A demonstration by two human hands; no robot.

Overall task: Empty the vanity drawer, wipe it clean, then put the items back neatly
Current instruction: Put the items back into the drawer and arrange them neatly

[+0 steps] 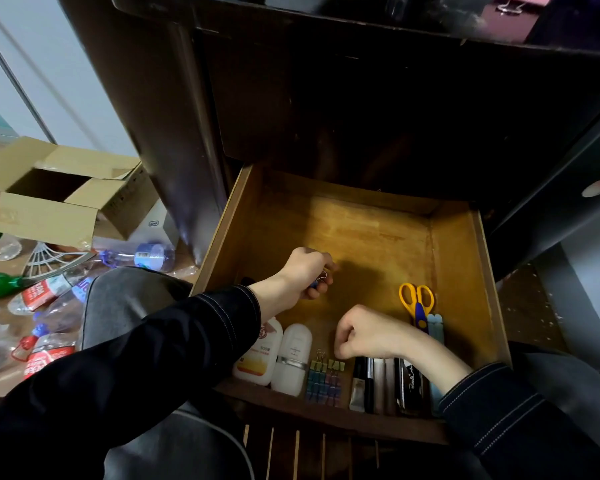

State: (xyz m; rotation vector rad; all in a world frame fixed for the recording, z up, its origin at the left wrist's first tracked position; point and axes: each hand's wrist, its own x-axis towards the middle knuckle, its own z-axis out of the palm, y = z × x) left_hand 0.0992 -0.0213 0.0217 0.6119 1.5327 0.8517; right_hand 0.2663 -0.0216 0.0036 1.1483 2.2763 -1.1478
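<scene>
The wooden drawer (pixel 458 258) stands pulled open in the centre of the frame, and the left hand (pixel 303 270), over its bare floor at mid-left, pinches a small blue binder clip (pixel 318 280) between curled fingers and thumb. Lower and to the right, the right hand (pixel 368 336) has its fingers curled tight just above the row of coloured clips (pixel 324 379); it may be nipping one, but the knuckles hide that. Along the drawer's lower edge lie two white bottles (pixel 257 355), the row, then pens and tubes (pixel 369 382), with yellow-handled scissors (pixel 415 299) at the right.
</scene>
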